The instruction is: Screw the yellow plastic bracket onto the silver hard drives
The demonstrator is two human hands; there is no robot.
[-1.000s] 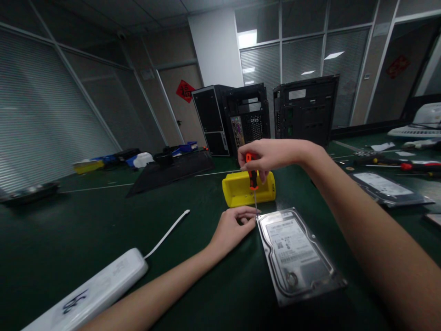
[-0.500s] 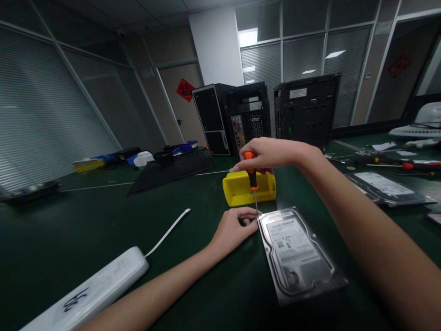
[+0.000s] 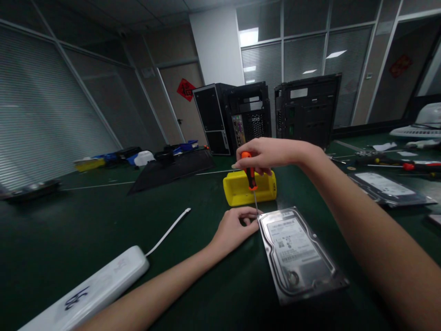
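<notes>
A silver hard drive lies label up on the dark green table, its far left corner meeting the tip of an orange-and-black screwdriver. My right hand is closed around the screwdriver's handle from above, holding it nearly upright with a slight lean. Curled at that same corner, my left hand grips the drive's edge beside the screwdriver shaft; its thumb and forefinger are by the tip. The screw under the tip is too small to make out. Just behind the hands sits a yellow plastic bin.
At the left lies a white power strip with a thin white cable. Computer cases stand at the back. More hard drives and several tools lie on the right. A black panel rests at the back left.
The screwdriver handle has tilted slightly to the left, with my right hand shifting along with it. My left hand and the hard drive keep their places.
</notes>
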